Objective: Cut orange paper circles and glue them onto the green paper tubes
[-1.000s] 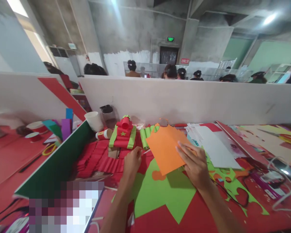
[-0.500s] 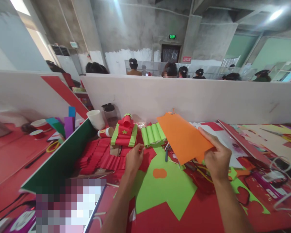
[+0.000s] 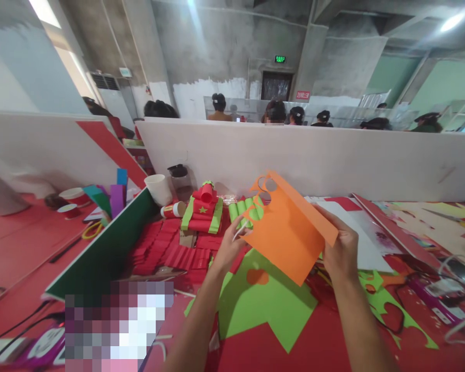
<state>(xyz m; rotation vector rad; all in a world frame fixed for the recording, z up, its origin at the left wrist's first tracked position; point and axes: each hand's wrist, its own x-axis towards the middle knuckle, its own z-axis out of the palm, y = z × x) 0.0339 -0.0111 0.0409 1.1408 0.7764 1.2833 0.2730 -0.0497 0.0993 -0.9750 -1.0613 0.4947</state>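
My right hand (image 3: 343,253) grips the right edge of a folded orange paper sheet (image 3: 289,232) and holds it tilted above the table. The sheet has round cut-outs near its top corner. My left hand (image 3: 232,245) reaches up to the sheet's left edge, its fingers pinched there, touching the paper. Below the sheet lies a light green paper piece (image 3: 267,305) with an orange scrap on it. Behind my left hand stand green paper rolls (image 3: 242,212) and a red and green paper model with a star (image 3: 202,212).
Folded red paper strips (image 3: 166,250) lie left of centre beside a dark green board (image 3: 101,253). A white cup (image 3: 158,188) and a dark-lidded jar (image 3: 179,181) stand by the white partition (image 3: 333,160). White sheets, green offcuts and cables lie at right. People sit beyond the partition.
My right hand has lifted the orange sheet off the table and tilted it up. My left hand has risen from the red paper to the sheet's left edge.
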